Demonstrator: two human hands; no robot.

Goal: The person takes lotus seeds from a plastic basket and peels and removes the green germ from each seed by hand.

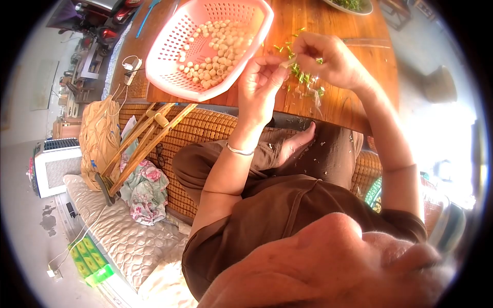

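Over the wooden table (354, 105), my left hand (263, 84) and my right hand (328, 59) come close together, fingers pinched. Between them is a small pale piece (288, 62), its kind too small to tell; fingertips of both hands are at it. Just left of my left hand stands a pink perforated basket (159, 66) holding many round, pale seed-like pieces (221, 51). Green scraps (303, 77) are scattered on the table below and between my hands, along with thin whitish peelings (316, 100).
A plate with greens (354, 5) is at the table's far edge. Wooden crutches (149, 143) lean at the left beside a floral cloth (146, 192) and a tan bag (95, 136). A power strip (132, 71) with cords lies by the table's left side.
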